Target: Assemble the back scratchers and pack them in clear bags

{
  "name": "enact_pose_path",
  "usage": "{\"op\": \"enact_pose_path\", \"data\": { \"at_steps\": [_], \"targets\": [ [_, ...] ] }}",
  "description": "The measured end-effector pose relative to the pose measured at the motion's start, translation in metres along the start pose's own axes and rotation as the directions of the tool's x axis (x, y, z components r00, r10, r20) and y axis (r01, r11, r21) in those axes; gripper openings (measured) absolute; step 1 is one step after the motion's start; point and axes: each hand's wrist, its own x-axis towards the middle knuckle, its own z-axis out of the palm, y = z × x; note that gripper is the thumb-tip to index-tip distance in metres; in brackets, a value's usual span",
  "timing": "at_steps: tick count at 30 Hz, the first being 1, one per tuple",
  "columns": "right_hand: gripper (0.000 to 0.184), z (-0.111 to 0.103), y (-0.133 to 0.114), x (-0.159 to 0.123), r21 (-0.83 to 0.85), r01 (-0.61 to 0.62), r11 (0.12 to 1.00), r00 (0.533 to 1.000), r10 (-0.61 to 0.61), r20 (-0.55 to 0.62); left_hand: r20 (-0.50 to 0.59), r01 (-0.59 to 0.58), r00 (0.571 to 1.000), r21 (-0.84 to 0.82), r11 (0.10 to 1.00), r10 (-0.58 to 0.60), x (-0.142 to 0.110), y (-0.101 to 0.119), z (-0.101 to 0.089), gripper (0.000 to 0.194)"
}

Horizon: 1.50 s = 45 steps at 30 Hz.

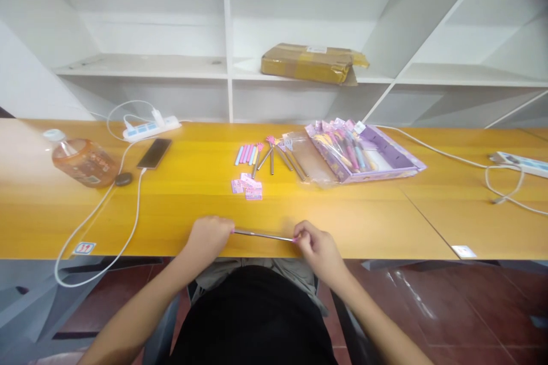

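Observation:
A thin metal telescopic back scratcher [265,235] is stretched out between my hands, just above the table's front edge. My left hand [209,236] is closed around one end, where a bit of pink shows. At the other end, my right hand [315,244] pinches a pink part, mostly hidden by the fingers. Farther back lie several more back scratchers [272,161] with small hand-shaped heads in pink, yellow and blue. Left of them is a row of pastel handle tubes [247,154], with printed cards [252,189] in front.
An open purple display box [400,171] with wrapped items sits at the back right beside clear plastic wrap [314,162]. On the left are a drink bottle [85,161], a phone [154,153], a white cable and a power strip [152,128]. A carton [306,61] lies on the shelf.

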Motion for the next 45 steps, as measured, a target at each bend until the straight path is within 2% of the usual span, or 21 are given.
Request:
{"op": "enact_pose_path", "data": {
  "at_steps": [2, 5, 7, 9, 11, 15, 20, 32, 39, 45],
  "targets": [
    [0.022, -0.03, 0.014, 0.0, -0.013, -0.018, 1.0, 0.999, 0.017, -0.027, -0.032, 0.052, 0.998, 0.044, 0.998, -0.051, -0.009, -0.031, -0.004, 0.025],
    [0.023, -0.084, 0.044, -0.003, -0.042, -0.044, 0.998, 0.994, 0.04, -0.1, -0.043, 0.141, 0.99, 0.135, 0.981, -0.137, -0.026, -0.088, -0.01, 0.028],
    [0.024, -0.117, 0.067, -0.008, -0.061, -0.099, 0.993, 0.984, 0.088, -0.157, -0.084, 0.159, 0.986, 0.17, 0.973, -0.146, -0.038, -0.125, -0.012, 0.029],
    [0.024, -0.14, 0.088, -0.014, -0.088, -0.147, 0.985, 0.974, 0.129, -0.187, -0.14, 0.192, 0.976, 0.184, 0.964, -0.168, -0.049, -0.151, -0.011, 0.032],
    [0.024, -0.149, 0.103, -0.018, -0.111, -0.183, 0.977, 0.969, 0.16, -0.189, -0.159, 0.181, 0.975, 0.179, 0.967, -0.154, -0.054, -0.164, -0.006, 0.033],
    [0.022, -0.142, 0.119, -0.022, -0.139, -0.21, 0.968, 0.957, 0.174, -0.232, -0.167, 0.146, 0.978, 0.145, 0.979, -0.121, -0.052, -0.159, 0.009, 0.035],
    [0.021, -0.13, 0.129, -0.024, -0.133, -0.163, 0.978, 0.955, 0.122, -0.269, -0.231, 0.204, 0.959, 0.161, 0.966, -0.164, -0.048, -0.154, 0.022, 0.036],
    [0.015, -0.124, 0.143, -0.031, -0.116, -0.148, 0.982, 0.933, 0.099, -0.346, -0.287, 0.235, 0.941, 0.163, 0.958, -0.182, -0.048, -0.156, 0.027, 0.033],
    [0.015, -0.122, 0.136, -0.029, -0.086, -0.177, 0.981, 0.925, 0.135, -0.355, -0.304, 0.226, 0.938, 0.163, 0.96, -0.169, -0.049, -0.158, 0.029, 0.034],
    [0.017, -0.123, 0.126, -0.029, -0.102, -0.173, 0.98, 0.94, 0.133, -0.315, -0.315, 0.209, 0.937, 0.161, 0.964, -0.151, -0.05, -0.159, 0.03, 0.034]
  ]
}}
